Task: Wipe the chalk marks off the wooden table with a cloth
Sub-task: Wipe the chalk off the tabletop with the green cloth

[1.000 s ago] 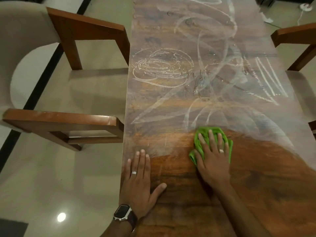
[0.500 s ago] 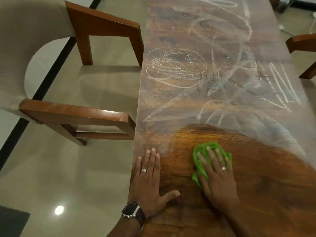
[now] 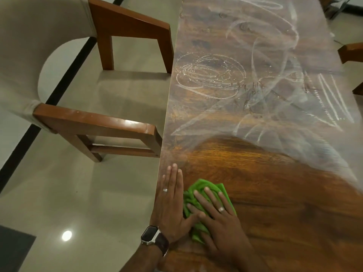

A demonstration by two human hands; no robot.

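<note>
R fingers (image 3: 208,197) spread & flat, pressing down on the green cloth (image 3: 204,188), not pinching it; cloth bunched under the right hand (image 3: 222,222), w/ green showing past the fingertips and at the near side by the thumb. L fingers (image 3: 173,181) held close together, flat on the counter (image 3: 275,193), thumb out to the side touching the cloth/right hand. Left hand (image 3: 172,205) sits at the counter's left edge, just beside the cloth. Ring on each hand; dark watch (image 3: 152,235) on L wrist.

Cloth is at the near-left part of the counter, on bare dark wood. Beyond it, farther up the counter, chalk marks (image 3: 210,75): a scribbled oval at left, long loops in the mid/far part, several parallel strokes at right. Hazy white smear btw the bare area and the marks. Wooden armchair (image 3: 94,122) w/ beige seat close against the counter's left side. Another chair arm at far right, mostly cut off. Glossy tile floor (image 3: 78,203) w/ a light reflection.
</note>
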